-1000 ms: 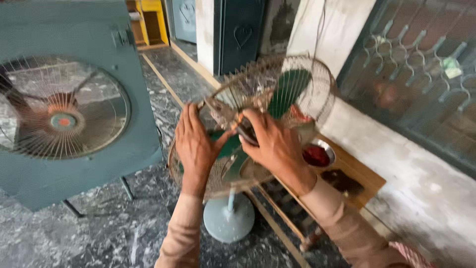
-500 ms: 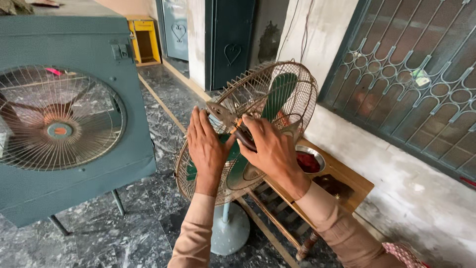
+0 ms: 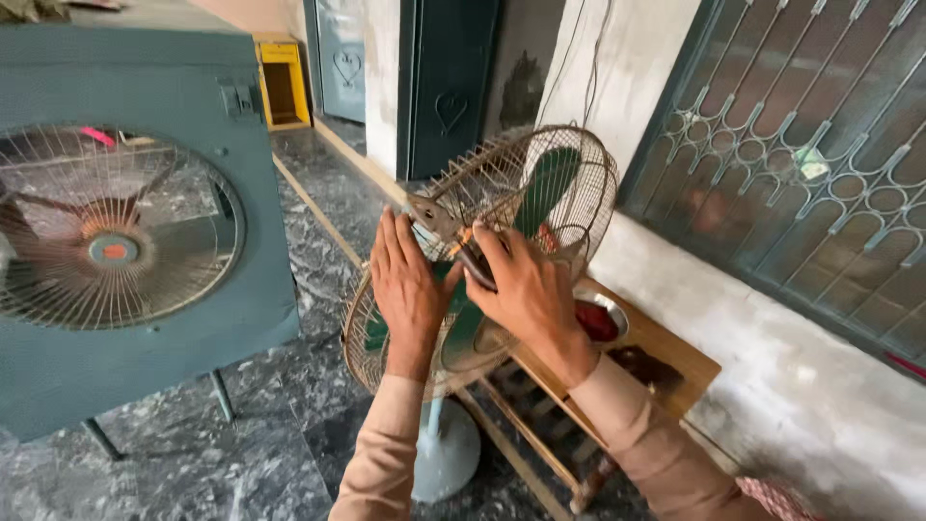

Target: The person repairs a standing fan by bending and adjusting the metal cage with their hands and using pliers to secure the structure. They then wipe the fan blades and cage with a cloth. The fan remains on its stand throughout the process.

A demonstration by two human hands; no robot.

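Fan cage (image 3: 540, 193) under both hands, left hand (image 3: 410, 285) flat, right hand (image 3: 526, 294) beside.

Pedestal fan (image 3: 540, 193) between cooler (image 3: 135, 241) (left) and window grille (image 3: 801, 164), wooden stool (image 3: 666, 352) behind it

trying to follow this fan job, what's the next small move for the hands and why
Probably lift the front guard a little further off. It already hinges open above the rear guard, baring the green blades. The right hand grips a dark tool at the hub while the left hand braces the mesh.
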